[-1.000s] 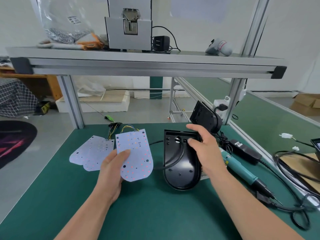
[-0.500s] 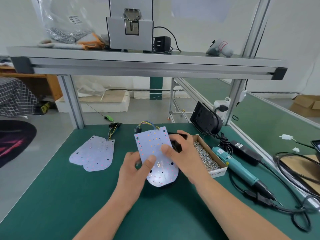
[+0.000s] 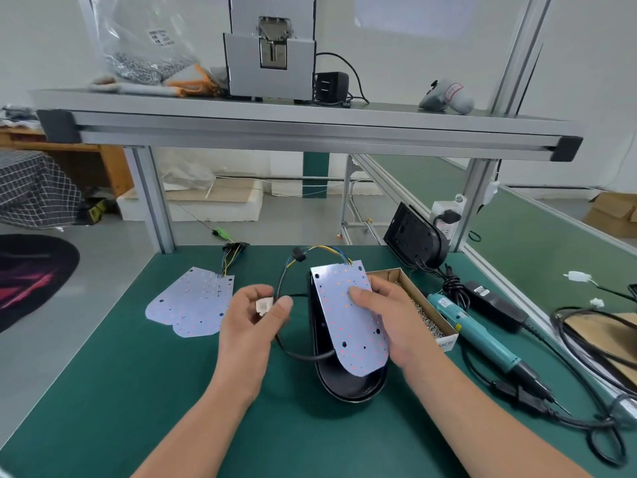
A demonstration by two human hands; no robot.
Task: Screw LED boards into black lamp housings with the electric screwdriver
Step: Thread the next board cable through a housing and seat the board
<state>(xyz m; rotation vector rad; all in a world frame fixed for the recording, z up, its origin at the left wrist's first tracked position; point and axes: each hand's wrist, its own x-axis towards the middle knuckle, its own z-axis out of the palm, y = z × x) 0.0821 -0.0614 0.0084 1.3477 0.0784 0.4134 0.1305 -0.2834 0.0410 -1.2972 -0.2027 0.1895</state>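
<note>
Two bare hands are shown, the left hand [image 3: 253,326] and the right hand [image 3: 391,322], with short, trimmed nails seen on the thumbs. The left forearm [image 3: 210,422] and the right forearm [image 3: 482,419] are left uncovered down to the lower frame edge

A single wide-angle view, worn on the person's head, looks forward and down across the green counter [image 3: 103,391]. Both forearms enter from the bottom edge, and the left hand [image 3: 253,322] and right hand [image 3: 389,322] sit close under the lens near the frame's middle. An aluminium shelf [image 3: 310,129] crosses the upper part, with the floor [image 3: 86,270] and wall beyond.
</note>
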